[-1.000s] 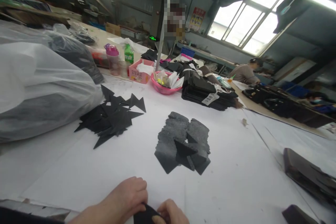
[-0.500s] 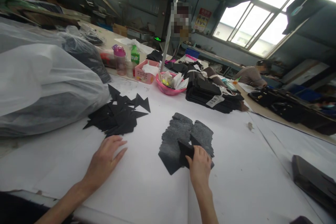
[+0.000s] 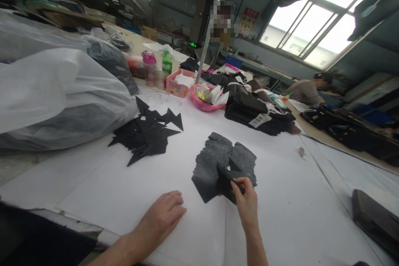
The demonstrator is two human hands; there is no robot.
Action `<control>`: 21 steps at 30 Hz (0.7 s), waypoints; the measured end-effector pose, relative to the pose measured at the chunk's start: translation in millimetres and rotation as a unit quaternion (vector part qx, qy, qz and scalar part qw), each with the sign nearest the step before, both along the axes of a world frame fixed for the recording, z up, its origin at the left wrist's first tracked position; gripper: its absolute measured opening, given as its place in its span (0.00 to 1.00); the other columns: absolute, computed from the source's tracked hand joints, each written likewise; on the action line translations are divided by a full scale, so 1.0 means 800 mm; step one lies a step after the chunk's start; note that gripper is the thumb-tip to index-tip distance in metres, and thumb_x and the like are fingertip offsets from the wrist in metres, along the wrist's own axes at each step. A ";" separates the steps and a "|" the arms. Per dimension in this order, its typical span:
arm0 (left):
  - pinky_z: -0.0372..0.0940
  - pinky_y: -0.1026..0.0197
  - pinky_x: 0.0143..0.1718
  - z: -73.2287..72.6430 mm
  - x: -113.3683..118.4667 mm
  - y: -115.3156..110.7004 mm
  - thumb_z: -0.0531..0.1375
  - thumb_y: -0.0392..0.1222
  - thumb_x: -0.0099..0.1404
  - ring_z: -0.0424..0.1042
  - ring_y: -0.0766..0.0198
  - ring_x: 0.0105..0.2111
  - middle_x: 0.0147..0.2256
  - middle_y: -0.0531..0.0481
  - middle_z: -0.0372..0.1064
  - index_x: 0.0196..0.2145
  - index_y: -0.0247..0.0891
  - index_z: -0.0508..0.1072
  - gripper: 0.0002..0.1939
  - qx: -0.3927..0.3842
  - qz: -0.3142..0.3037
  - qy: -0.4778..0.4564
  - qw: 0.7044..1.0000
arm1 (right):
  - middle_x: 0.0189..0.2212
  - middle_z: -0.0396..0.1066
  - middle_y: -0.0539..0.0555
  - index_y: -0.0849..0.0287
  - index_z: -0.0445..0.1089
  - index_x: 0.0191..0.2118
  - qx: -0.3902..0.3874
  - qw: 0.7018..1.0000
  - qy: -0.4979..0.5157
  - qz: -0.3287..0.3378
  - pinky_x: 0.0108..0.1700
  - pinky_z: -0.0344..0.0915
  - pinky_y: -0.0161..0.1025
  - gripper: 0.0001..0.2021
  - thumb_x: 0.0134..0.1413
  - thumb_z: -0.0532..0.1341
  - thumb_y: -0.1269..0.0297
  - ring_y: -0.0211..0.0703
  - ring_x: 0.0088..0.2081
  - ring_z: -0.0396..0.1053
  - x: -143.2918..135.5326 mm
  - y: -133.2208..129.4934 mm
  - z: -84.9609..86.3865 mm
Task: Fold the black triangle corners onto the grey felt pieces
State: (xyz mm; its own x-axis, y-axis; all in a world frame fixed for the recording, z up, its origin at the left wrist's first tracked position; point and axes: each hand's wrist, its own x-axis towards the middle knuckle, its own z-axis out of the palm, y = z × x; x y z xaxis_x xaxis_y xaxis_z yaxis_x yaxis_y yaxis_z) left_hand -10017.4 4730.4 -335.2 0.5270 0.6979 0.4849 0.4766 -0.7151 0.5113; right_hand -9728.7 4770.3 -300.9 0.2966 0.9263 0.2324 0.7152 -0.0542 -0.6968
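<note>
Between thumb and fingers, my right hand (image 3: 247, 203) pinches a black cut piece of material (image 3: 227, 183), tilted up at its near edge. Beneath and behind it lie overlapping grey-black pieces (image 3: 213, 156) in two fanned rows with wavy edges. My left hand (image 3: 163, 216) rests palm down on the white-covered table, left of the rows, fingers loosely extended and holding nothing. Farther off to the left sits a loose heap of black pointed pieces (image 3: 149, 133), apart from both hands.
A large translucent plastic bag (image 3: 62, 95) fills the left side. Behind stand a pink box (image 3: 177, 85), a pink basin (image 3: 207, 104), a purple-lidded bottle (image 3: 149, 68) and a stack of black pieces (image 3: 255, 112). A dark case (image 3: 374, 220) lies right. A person (image 3: 305, 91) leans over farther back.
My left hand has moved away from the black heap, rightward and nearer to me. My right hand has lifted the near edge of the black piece. The view has shifted slightly.
</note>
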 end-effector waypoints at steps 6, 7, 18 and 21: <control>0.69 0.54 0.48 0.009 0.028 0.007 0.50 0.30 0.69 0.68 0.57 0.47 0.40 0.45 0.69 0.40 0.38 0.72 0.11 0.004 -0.019 -0.001 1.000 | 0.36 0.74 0.54 0.57 0.72 0.38 -0.007 1.000 0.023 -0.018 0.42 0.65 0.40 0.18 0.54 0.58 0.47 0.44 0.38 0.70 -0.010 -0.013 0.008; 0.69 0.54 0.48 0.009 0.034 0.010 0.51 0.30 0.69 0.68 0.57 0.47 0.40 0.45 0.70 0.39 0.38 0.72 0.11 0.012 -0.019 0.003 1.000 | 0.37 0.74 0.55 0.56 0.73 0.38 -0.011 0.999 0.024 -0.025 0.43 0.65 0.40 0.18 0.54 0.58 0.47 0.45 0.39 0.70 -0.011 -0.015 0.008; 0.55 0.51 0.61 -0.025 0.152 0.052 0.58 0.51 0.68 0.64 0.53 0.56 0.55 0.40 0.67 0.52 0.30 0.69 0.23 0.163 -0.071 0.194 0.965 | 0.24 0.73 0.50 0.57 0.72 0.36 -0.106 0.992 0.060 -0.031 0.31 0.64 0.37 0.20 0.52 0.57 0.44 0.41 0.24 0.69 0.014 0.002 0.008; 0.52 0.50 0.62 -0.028 0.165 0.053 0.60 0.56 0.65 0.66 0.51 0.55 0.51 0.39 0.70 0.51 0.28 0.70 0.28 0.161 -0.067 0.203 0.963 | 0.24 0.73 0.49 0.55 0.72 0.33 -0.120 0.991 0.057 -0.028 0.30 0.63 0.37 0.17 0.50 0.60 0.46 0.41 0.25 0.68 0.014 0.002 0.017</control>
State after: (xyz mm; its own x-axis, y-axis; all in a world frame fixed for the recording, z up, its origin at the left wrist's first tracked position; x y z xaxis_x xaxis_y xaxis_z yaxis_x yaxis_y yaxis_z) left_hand -9885.3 4773.0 -357.9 0.7939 0.4576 0.4004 0.4826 -0.8748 0.0429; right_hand -9717.3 4771.5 -287.4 0.3598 0.9325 -0.0307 0.6247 -0.2652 -0.7345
